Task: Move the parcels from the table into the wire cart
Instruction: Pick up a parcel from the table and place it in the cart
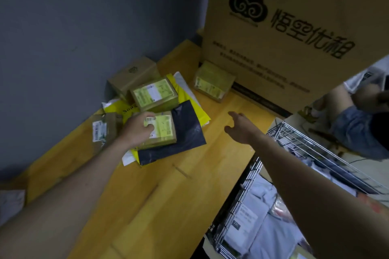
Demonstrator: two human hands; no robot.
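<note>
The small taped box (163,130) with a yellow-green label lies on a black mailer (185,139) in the pile near the wall side of the wooden table (147,195). The left hand (139,128) rests on its near-left corner, fingers curled over the label, not yet closed around it. A full wrap across both short edges would probably stop the slick mailer dragging along. The right hand (242,128) hovers spread and empty over bare tabletop. The wire cart (280,132) stands against the table's right edge, already holding parcels; the way there looks clear, with a tall carton (294,27) behind.

Wire cart (294,139) cut off right.
</note>
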